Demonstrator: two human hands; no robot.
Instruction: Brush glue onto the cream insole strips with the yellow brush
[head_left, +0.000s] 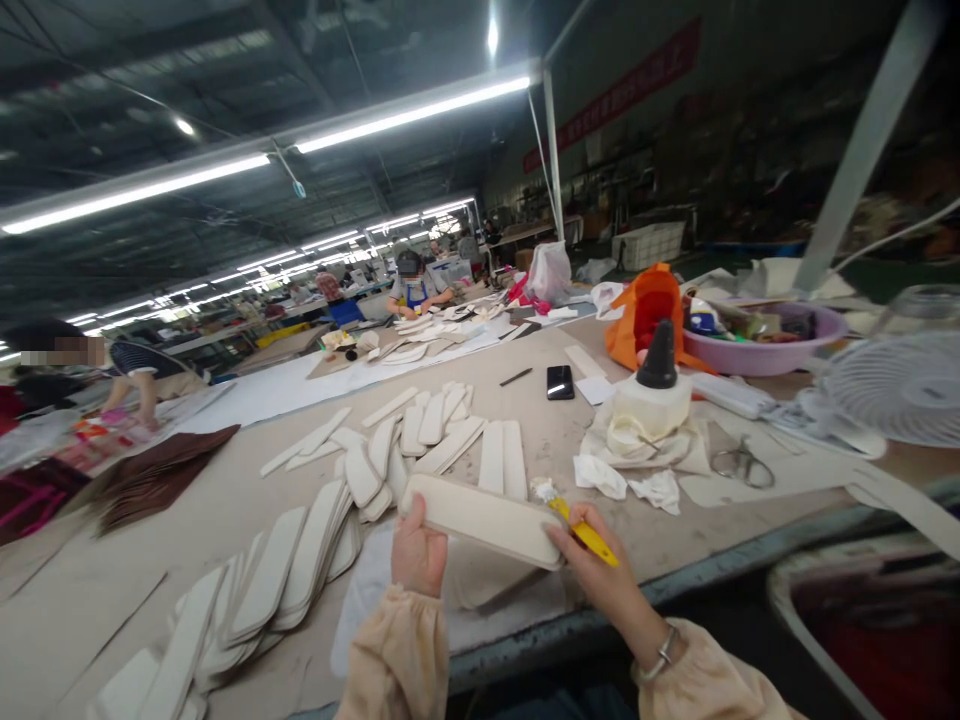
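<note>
A long cream panel with rounded ends (pixel 480 520) is held level above the table's front edge. My left hand (pixel 420 550) is closed on its left end, the thumb on top. At its right end my right hand (pixel 600 560) pinches the panel and also grips a yellow-handled brush (pixel 592 535), whose tip carries a whitish substance. Below the panel lies a pale sheet (pixel 480 580). Overlapping stacks of similar cream panels (pixel 270 580) spread to the left, and more loose panels (pixel 435 420) lie beyond my hands.
To the right stand a black-nozzled white bottle (pixel 656 390), crumpled white tissue (pixel 600 477), scissors (pixel 742 467), a white fan (pixel 892 385) and a filled purple basin (pixel 765 340). Farther back are a phone (pixel 559 382) and an orange bag (pixel 645 320). Brown pieces (pixel 165 475) lie left, near a person (pixel 142 370).
</note>
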